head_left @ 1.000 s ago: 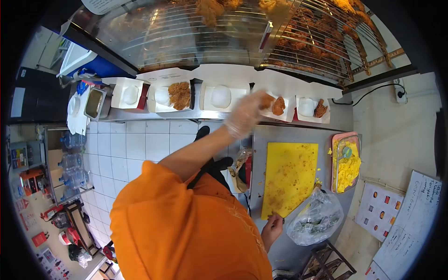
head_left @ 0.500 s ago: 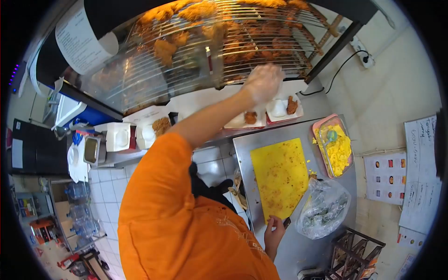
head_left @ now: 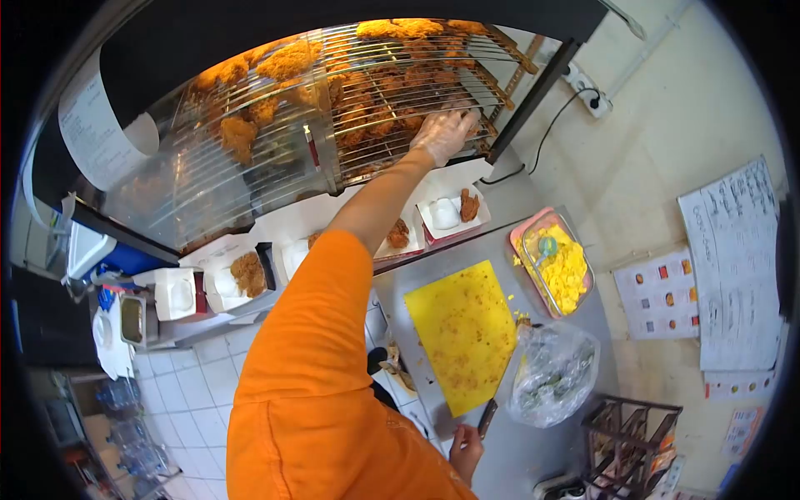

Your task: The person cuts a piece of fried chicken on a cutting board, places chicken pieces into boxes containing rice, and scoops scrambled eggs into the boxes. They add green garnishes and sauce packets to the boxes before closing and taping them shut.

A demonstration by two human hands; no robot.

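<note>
My left hand (head_left: 444,135), in a clear glove, reaches to the lower racks of the heated cabinet (head_left: 321,162). Its fingers are bent but apart, close to pieces of fried chicken (head_left: 383,121), and some fingertips are hidden. Below that arm stands a row of open white boxes. The rightmost box (head_left: 427,217) contains white rice (head_left: 445,214) and a piece of chicken (head_left: 469,205). My right hand (head_left: 467,450) is low over the metal table, fingers curled in with nothing showing in them. Beside it lies a knife (head_left: 488,417), its blade on the yellow cutting board (head_left: 462,333).
A glass container (head_left: 554,310) of chopped yellow food stands right of the board. Near it are a clear plastic bag (head_left: 552,379) of greens and a dark metal rack (head_left: 629,442). A cable (head_left: 542,142) runs to a wall socket. Paper sheets (head_left: 733,267) hang on the right wall.
My left hand has gone from above the rightmost boxes up to the cabinet racks. My view has turned, so the board and boxes appear farther left. My right hand has curled its fingers in.
</note>
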